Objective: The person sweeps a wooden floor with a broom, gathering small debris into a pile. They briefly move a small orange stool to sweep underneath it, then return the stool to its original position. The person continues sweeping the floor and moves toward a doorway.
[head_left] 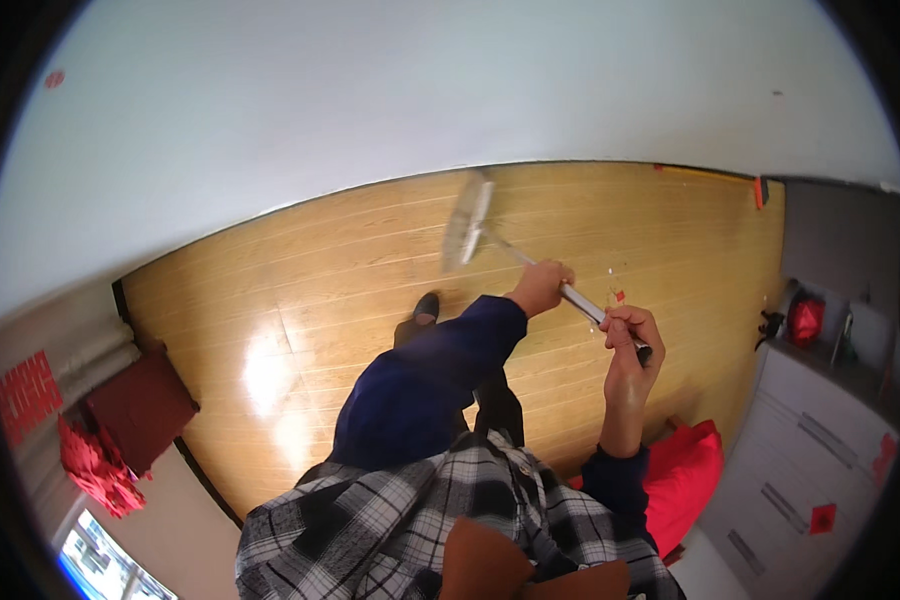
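Observation:
A flat mop with a pale, motion-blurred head lies on the wooden floor near the white wall. Its thin metal handle slants back toward me, to the right. My left hand is wrapped round the handle partway along, the arm reaching across in a dark blue sleeve. Near the handle's dark end, my right hand has its fingers closed on it. Just beyond my right hand, small red and white scraps lie on the floor.
A white wall bounds the floor's far side. To the right stand a pale drawer cabinet and a red cloth-covered seat. At left is a dark red box-like piece with red cloth beside it. An orange-ended stick lies along the wall.

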Demonstrator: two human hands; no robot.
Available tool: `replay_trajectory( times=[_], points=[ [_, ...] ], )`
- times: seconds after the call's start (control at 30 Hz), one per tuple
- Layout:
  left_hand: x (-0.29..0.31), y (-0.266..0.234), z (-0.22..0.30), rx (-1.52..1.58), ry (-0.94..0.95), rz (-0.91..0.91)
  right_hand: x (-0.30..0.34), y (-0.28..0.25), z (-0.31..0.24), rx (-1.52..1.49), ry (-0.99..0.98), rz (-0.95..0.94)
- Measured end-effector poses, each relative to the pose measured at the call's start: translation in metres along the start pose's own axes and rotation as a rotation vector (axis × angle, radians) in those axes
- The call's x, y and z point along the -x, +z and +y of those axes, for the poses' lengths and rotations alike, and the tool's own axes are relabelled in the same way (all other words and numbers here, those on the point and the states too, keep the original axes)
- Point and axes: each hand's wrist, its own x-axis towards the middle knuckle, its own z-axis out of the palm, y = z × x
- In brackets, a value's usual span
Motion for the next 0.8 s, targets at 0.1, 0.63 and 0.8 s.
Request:
replay_trajectory(
  times=[0.1, 0.63, 0.8],
  points=[
    [-0.017, 0.018, 0.032, 0.09, 0.062, -0.047, 0.006, -0.018, -0.013, 0.087, -0.035, 0.022],
    [-0.085, 0.153, 0.068, -0.346, -0.175, -0.337, -0.076, -0.253, 0.099, -0.284, 0.159, -0.008],
    [-0.162, 0.295, 0.119, -0.16, 0.056, -0.347, -0.09, -0.361, 0.066, -0.063, 0.087, 0.16]
  ],
)
